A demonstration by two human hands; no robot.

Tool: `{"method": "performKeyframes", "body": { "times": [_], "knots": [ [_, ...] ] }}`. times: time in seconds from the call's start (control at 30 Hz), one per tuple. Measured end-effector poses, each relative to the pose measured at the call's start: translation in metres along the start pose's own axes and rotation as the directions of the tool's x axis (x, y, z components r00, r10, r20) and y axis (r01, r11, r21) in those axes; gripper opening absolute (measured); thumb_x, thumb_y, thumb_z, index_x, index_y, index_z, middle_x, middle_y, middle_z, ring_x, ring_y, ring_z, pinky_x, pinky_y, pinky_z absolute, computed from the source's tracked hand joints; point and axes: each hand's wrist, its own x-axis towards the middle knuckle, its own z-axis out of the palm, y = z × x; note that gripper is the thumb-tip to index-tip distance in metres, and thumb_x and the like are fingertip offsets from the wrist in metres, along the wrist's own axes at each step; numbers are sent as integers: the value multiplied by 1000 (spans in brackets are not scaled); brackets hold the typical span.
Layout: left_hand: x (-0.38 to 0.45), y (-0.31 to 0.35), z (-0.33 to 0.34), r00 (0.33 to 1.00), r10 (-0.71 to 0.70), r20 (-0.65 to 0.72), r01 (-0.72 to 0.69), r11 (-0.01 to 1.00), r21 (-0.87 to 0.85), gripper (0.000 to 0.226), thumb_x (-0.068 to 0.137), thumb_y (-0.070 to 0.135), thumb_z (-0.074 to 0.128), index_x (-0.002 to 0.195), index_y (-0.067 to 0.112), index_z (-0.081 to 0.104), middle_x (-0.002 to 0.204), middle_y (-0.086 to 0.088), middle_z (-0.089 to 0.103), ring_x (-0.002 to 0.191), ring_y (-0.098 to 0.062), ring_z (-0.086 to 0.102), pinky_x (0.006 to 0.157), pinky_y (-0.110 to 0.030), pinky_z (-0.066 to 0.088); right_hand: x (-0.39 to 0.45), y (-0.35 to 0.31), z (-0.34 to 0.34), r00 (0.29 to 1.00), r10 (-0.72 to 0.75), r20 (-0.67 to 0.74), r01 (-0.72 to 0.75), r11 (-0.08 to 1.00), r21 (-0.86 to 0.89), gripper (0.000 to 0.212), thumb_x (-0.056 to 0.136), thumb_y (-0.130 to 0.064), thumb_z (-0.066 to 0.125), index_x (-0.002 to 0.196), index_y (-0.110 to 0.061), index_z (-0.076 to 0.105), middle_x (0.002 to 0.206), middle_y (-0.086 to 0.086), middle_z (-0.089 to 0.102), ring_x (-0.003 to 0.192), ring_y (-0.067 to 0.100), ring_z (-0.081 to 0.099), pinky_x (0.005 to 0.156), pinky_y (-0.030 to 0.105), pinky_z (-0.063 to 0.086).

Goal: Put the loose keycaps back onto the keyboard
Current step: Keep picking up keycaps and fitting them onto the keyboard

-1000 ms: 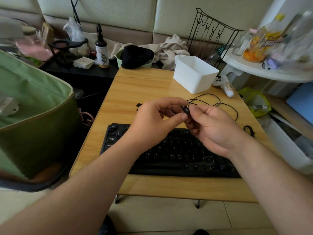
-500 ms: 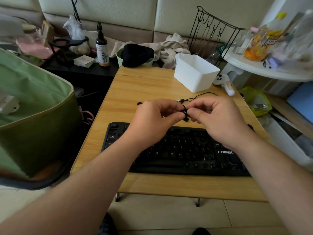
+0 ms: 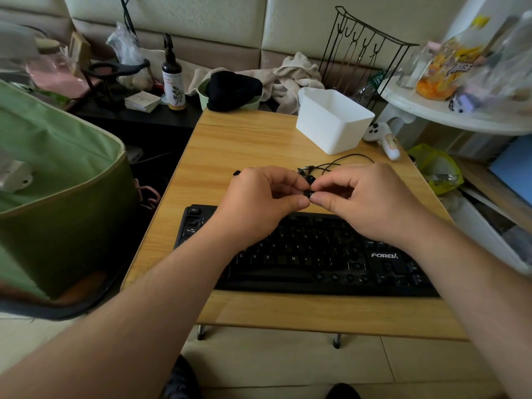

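A black keyboard (image 3: 311, 254) lies across the near part of the wooden table (image 3: 259, 145). Above its top edge my left hand (image 3: 259, 200) and my right hand (image 3: 362, 200) meet, fingertips together. Between them they pinch a small black keycap (image 3: 308, 193); most of it is hidden by the fingers. Another loose black keycap (image 3: 236, 173) lies on the table just beyond my left hand. Several key positions on the keyboard's right side look bare.
A thin black cable (image 3: 342, 162) curls on the table behind my hands. A white plastic bin (image 3: 331, 122) stands at the back right, a white controller (image 3: 383, 139) beside it. A green bag (image 3: 57, 182) fills the left; a white shelf (image 3: 449, 110) is at right.
Both hands have lowered slightly and come closer to the keyboard's top edge, still pinching the keycap between them. My right hand has turned more palm-down.
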Motion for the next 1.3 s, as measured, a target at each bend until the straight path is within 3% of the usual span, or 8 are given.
{"method": "performKeyframes", "body": {
  "times": [0.17,0.4,0.47,0.57,0.73,0.9,1.1,1.3],
  "knots": [
    [-1,1,-1,999,11,33,-11,1000,-9,20,85,15,85,101,26,76,91,9,78,90,-3,73,89,-30,61,-3,8,5,958,-266,-107,250,958,-143,16,85,-25,83,96,-14,82,87,-2,76,78,14,68,69,34,53],
    [1,-3,-1,999,4,37,-5,1000,14,20,87,16,83,99,29,74,90,10,79,91,-2,74,92,-33,61,2,11,8,945,-325,-37,307,920,-243,11,91,-21,79,99,-14,80,87,-1,74,78,21,66,69,33,52],
    [2,-4,-4,997,-6,75,0,997,77,23,90,14,79,105,31,73,92,15,78,93,4,71,91,-22,57,3,13,10,960,-278,7,271,930,-250,10,93,-21,76,101,-17,78,87,-4,71,80,17,62,71,29,46],
    [4,-6,-12,995,3,96,-40,922,385,28,97,16,70,116,36,71,95,25,74,89,16,62,74,2,42,1,20,17,995,-84,52,90,986,-141,9,93,-28,74,101,-26,78,93,-12,65,87,9,57,78,31,47],
    [7,-14,-28,997,-68,26,40,809,587,23,101,24,63,119,37,71,110,18,67,89,0,57,69,-13,41,-7,28,39,975,171,142,-162,984,-74,8,92,-35,75,99,-38,77,97,-15,62,95,8,58,81,32,46],
    [7,-18,-30,994,-90,68,34,814,579,18,99,31,66,115,34,74,103,17,65,82,8,55,65,-6,37,-13,28,45,969,210,132,-203,977,-65,9,92,-35,75,100,-37,79,98,-16,62,95,6,58,80,29,46],
    [5,-16,-27,989,-119,86,45,807,589,16,99,31,67,112,35,76,103,14,69,90,-1,62,76,-20,50,-11,21,47,967,236,96,-229,970,-84,4,89,-37,77,92,-37,80,93,-16,63,90,3,58,79,30,49],
    [4,-16,-26,988,-133,78,61,802,594,15,99,31,66,109,36,76,103,15,70,92,-3,64,79,-24,55,-1,13,40,930,311,196,-296,950,-104,10,89,-35,78,79,-36,77,85,-17,65,82,0,58,69,23,47]
  ]
}}
